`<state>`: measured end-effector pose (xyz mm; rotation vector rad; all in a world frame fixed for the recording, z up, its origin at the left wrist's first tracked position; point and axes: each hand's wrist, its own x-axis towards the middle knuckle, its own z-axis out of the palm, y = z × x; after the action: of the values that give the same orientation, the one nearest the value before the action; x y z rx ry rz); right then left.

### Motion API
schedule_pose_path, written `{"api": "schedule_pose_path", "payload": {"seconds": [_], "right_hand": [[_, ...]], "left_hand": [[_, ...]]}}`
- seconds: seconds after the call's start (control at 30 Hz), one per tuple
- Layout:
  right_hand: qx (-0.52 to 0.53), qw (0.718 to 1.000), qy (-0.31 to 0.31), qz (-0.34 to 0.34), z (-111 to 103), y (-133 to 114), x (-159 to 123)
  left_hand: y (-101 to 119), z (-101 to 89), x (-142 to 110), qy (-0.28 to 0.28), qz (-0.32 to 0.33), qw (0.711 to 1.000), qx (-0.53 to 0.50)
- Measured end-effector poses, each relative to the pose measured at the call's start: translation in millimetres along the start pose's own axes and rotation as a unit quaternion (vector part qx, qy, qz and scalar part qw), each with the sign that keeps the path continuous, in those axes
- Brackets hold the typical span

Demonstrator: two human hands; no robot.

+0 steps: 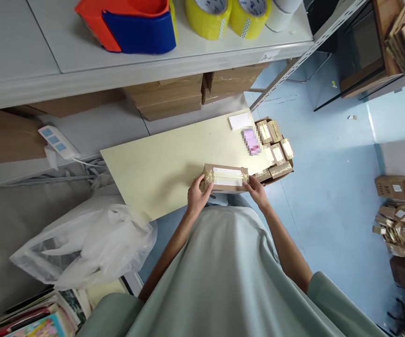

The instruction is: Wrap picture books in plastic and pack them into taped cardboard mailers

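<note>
A small taped cardboard box (227,186) with a white label on top is held between both hands at the near edge of the pale yellow board (167,159). My left hand (198,194) grips its left end, thumb and fingers at the corner. At the right end, my right hand (257,192) has its fingers against the box. Farther back on the board lie a white card-like rectangle (239,121) and a pink item (251,141), which is blurred out. Beside the board's right end, a carton of several small taped boxes (277,152) stands close to my right hand.
On the grey shelf (118,77) above sit a red and blue tape dispenser (139,28) and yellow tape rolls (209,18). Large cartons (170,96) stand underneath. A power strip (59,142) and clear plastic bags (93,238) are at left. Parcels (401,229) lie piled at right.
</note>
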<state>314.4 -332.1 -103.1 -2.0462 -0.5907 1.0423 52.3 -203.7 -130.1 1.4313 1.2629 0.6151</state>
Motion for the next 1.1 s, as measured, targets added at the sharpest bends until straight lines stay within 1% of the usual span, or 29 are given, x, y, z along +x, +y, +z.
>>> {"api": "schedule_pose_path", "payload": {"seconds": [0.07, 0.17, 0.27, 0.33, 0.43, 0.5, 0.57, 0.63, 0.7, 0.77, 0.83, 0.87, 0.93, 1.0, 1.1], "right_hand": [[0.016, 0.999, -0.047, 0.003, -7.5, 6.7, 6.0], [0.058, 0.990, -0.126, -0.023, -16.1, 9.4, 12.8], [0.083, 0.973, -0.207, -0.066, -34.3, 6.9, 21.1], [0.080, 0.965, -0.233, -0.084, -57.7, 7.6, 30.2], [0.080, 0.963, -0.243, -0.086, -109.0, 18.3, 49.5], [0.090, 0.965, -0.234, -0.077, -149.7, 32.9, 63.5], [0.098, 0.974, -0.197, -0.058, -192.0, 53.1, 75.6], [0.094, 0.985, -0.142, -0.035, -234.4, 77.7, 84.3], [0.068, 0.994, -0.089, -0.017, -275.2, 105.4, 89.9], [0.026, 0.998, -0.049, -0.004, -312.4, 134.5, 94.0], [-0.021, 1.000, -0.017, 0.006, -343.9, 163.3, 98.9], [-0.046, 0.999, -0.001, 0.014, -357.0, 177.1, 102.1], [-0.100, 0.994, 0.029, 0.037, -377.9, 202.2, 110.5], [-0.153, 0.986, 0.041, 0.059, -392.4, 223.0, 120.5], [-0.208, 0.975, 0.026, 0.070, -406.4, 244.6, 135.2]], "left_hand": [[-4.1, 6.3, -5.6, 0.012, -0.008, 0.999, 0.037], [-6.6, 19.0, -12.3, 0.050, -0.046, 0.993, 0.099], [2.0, 40.1, -13.8, 0.093, -0.091, 0.980, 0.149], [14.6, 59.9, -14.2, 0.112, -0.098, 0.977, 0.151], [40.5, 99.3, -18.4, 0.118, -0.084, 0.978, 0.146], [58.7, 132.7, -23.4, 0.106, -0.076, 0.980, 0.148], [74.9, 171.3, -28.7, 0.067, -0.075, 0.984, 0.147], [87.7, 214.2, -32.3, 0.004, -0.086, 0.986, 0.144], [96.8, 260.0, -33.0, -0.069, -0.110, 0.983, 0.133], [102.1, 306.7, -30.0, -0.141, -0.152, 0.973, 0.104], [103.2, 352.0, -24.6, -0.214, -0.206, 0.953, 0.060], [102.1, 373.5, -21.7, -0.252, -0.236, 0.938, 0.041], [96.8, 412.5, -17.3, -0.288, -0.289, 0.913, 0.022], [88.1, 445.3, -16.6, -0.296, -0.323, 0.898, 0.038], [72.8, 482.3, -22.6, -0.301, -0.350, 0.886, 0.053]]}}
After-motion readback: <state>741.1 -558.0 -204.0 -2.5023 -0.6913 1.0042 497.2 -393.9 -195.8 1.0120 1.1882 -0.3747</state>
